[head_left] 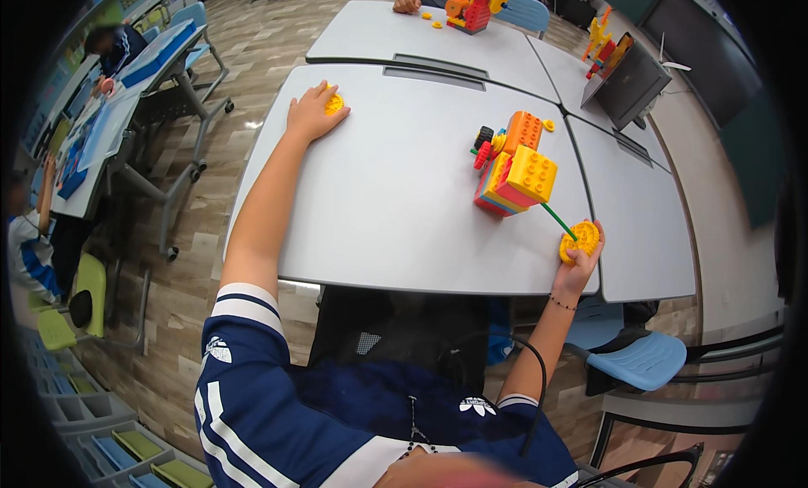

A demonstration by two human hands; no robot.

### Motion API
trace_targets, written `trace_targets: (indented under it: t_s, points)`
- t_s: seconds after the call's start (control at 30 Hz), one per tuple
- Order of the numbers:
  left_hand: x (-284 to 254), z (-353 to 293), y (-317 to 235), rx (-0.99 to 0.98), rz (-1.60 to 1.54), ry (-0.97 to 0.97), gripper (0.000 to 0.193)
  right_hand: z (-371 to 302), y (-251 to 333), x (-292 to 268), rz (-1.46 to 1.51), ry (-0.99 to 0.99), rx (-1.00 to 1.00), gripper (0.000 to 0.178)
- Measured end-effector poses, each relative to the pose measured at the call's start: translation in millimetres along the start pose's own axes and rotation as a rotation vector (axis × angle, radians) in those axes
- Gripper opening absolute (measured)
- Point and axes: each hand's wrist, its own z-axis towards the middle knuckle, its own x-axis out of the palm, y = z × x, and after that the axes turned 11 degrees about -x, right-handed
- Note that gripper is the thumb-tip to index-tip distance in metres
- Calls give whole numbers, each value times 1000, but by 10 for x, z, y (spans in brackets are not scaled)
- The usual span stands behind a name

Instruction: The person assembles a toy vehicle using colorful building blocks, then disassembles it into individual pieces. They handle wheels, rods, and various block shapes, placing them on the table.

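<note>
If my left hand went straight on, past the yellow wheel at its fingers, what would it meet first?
Likely the far edge of the white table, where another table starts; depth beyond your left hand is hard to judge.

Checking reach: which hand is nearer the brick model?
Right. The right hand holds a yellow wheel close to the brick model, on its near right; the left hand is far across the tabletop to its left.

White lettered emblem (477, 405) on chest of navy shirt (337, 404), white emblem (218, 349) on sleeve (263, 341).
</note>
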Motion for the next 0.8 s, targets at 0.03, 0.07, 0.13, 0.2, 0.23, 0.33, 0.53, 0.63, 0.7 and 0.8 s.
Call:
trace_targets:
  t_s: [0.03, 0.07, 0.13, 0.2, 0.23, 0.33, 0.53, 0.63, 0.7, 0.8]
  points:
    - [0, 56, 5, -25, 11, -10, 72, 4, -2, -1, 4, 1, 5, 76]
    - [-1, 106, 11, -41, 6, 4, 72, 5, -3, -2, 7, 4, 2, 76]
    - [-7, 199, 21, -64, 8, 7, 73, 11, 0, -7, 22, -4, 4, 75]
    - [-5, 271, 31, -69, 10, 4, 74, 12, 5, -14, 42, -23, 5, 75]
    - [1, 304, 34, -77, 21, 12, 74, 13, 4, -20, 54, -33, 13, 75]
    - [56, 334, 61, -70, 49, -37, 76, 27, -14, -53, 75, -57, 3, 74]
    - [107, 250, 140, 96, -146, -350, 65, 74, -168, -178, 163, -102, -101, 72]
    - [77, 54, 47, 303, -331, -476, 49, 92, -234, -218, 180, -95, -174, 64]
    - [18, -213, -90, 428, -372, -473, 45, 71, -202, -191, 199, -111, -188, 60]
    - [-214, -836, -345, 607, -399, -428, 46, -115, -1, -33, 167, -99, -248, 63]
